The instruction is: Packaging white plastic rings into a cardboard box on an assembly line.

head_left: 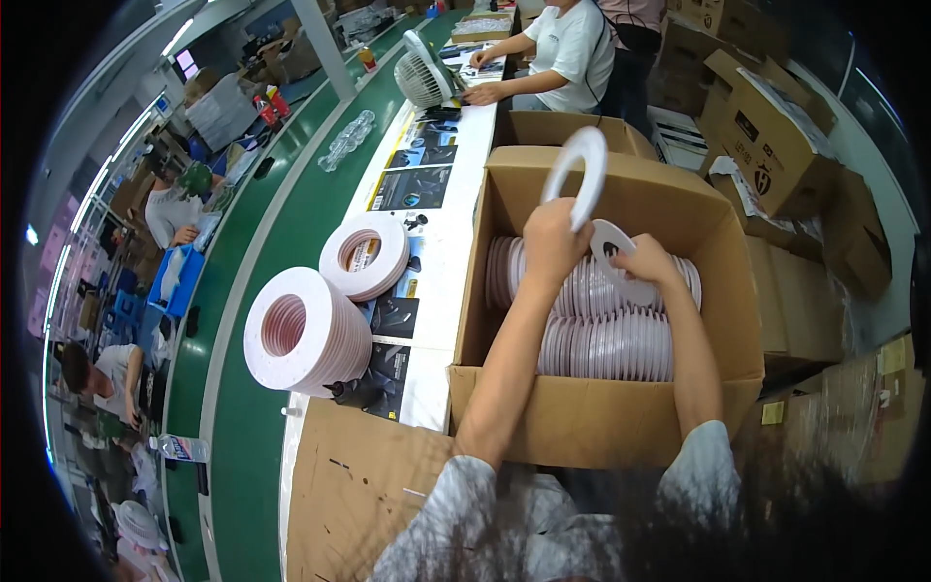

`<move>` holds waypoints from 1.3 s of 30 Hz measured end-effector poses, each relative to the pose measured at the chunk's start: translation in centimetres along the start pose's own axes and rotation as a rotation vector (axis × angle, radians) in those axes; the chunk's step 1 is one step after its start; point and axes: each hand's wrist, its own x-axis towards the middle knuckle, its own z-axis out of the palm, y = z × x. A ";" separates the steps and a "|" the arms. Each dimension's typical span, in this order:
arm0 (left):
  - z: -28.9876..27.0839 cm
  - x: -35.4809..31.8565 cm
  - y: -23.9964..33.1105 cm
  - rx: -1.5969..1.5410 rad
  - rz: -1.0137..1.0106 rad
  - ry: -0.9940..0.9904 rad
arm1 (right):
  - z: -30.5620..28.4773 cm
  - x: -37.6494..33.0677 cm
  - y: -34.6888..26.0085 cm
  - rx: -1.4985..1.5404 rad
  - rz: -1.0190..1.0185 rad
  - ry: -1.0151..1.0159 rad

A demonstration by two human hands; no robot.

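My left hand (558, 236) is closed on a flat white ring (585, 160), lifted over the far side of the open cardboard box (606, 422). Just to its right, my right hand (648, 260) grips another white ring (607, 236) by its edge, its fingers closed. That ring tilts above the rows. Inside the box, many white rings (606, 346) stand on edge in packed rows, partly hidden by my forearms. Left of the box, a tall stack of the same rings (276, 330) rests on the white table, with a shorter ring stack (373, 233) behind it.
A green conveyor belt (257, 427) runs along the left. On the table lie dark printed sheets (412, 189) and a fan (424, 78), near a co-worker in a white shirt (572, 44). Cardboard cartons (776, 145) crowd the right. A cardboard sheet (354, 475) lies near me.
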 end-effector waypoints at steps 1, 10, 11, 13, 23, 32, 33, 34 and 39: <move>-0.1 -0.1 -0.1 -0.062 0.111 0.165 | 0.1 0.2 -0.1 -0.002 -0.003 -0.011; -0.2 -0.2 -5.2 -1.030 -0.796 0.326 | -1.1 -0.4 -2.0 0.813 -0.197 0.105; 0.0 -0.5 -6.0 -1.234 -0.848 0.376 | -0.9 -0.6 -2.6 1.134 -0.233 0.087; 1.0 -1.0 -6.9 -1.506 -0.821 0.293 | -0.2 0.5 -1.6 1.225 -0.249 -0.003; 2.2 0.1 -2.2 -1.789 -0.878 -0.191 | 1.8 2.5 0.4 0.343 -0.375 0.572; 1.6 0.2 -2.3 -1.833 -0.957 -0.056 | 0.6 -2.7 -6.2 -0.911 -0.634 0.151; 1.6 0.3 -2.4 -1.722 -0.981 0.054 | 0.4 -1.7 -6.9 -1.031 -0.618 0.170; 3.8 1.4 -3.3 -1.796 -0.800 0.201 | -1.8 -1.8 -9.3 -0.999 -0.657 0.230; 2.9 -1.9 -5.9 -1.619 -1.213 0.222 | -0.6 2.1 -22.4 -0.742 -0.797 0.155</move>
